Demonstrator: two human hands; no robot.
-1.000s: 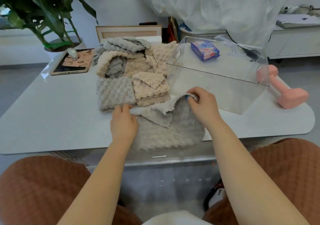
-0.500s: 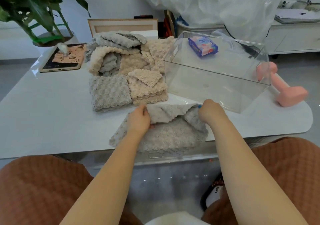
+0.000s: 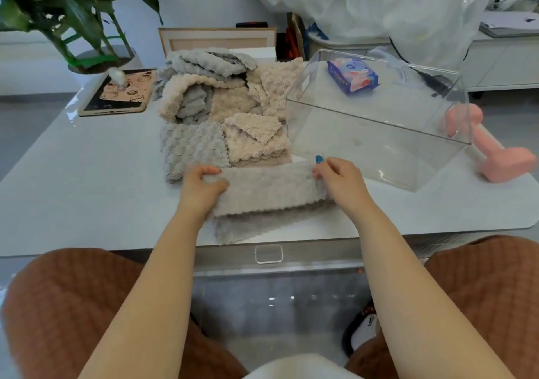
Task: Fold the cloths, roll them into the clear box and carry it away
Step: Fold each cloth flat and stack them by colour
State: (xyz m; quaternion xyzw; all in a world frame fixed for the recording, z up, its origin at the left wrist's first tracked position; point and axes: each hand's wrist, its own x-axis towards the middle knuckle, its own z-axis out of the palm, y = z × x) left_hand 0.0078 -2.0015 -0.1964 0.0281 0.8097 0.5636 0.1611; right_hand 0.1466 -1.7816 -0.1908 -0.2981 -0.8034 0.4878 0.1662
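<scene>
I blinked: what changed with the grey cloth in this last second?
The grey cloth, spread with one corner turned over, got folded into a long band. The left hand, flat on it before, now grips one end; the right hand grips the other. Cloth pile, box and dumbbell stayed put.

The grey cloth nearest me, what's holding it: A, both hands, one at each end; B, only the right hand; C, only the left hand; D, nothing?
A: the left hand and the right hand each grip one end of the folded grey cloth.
</scene>
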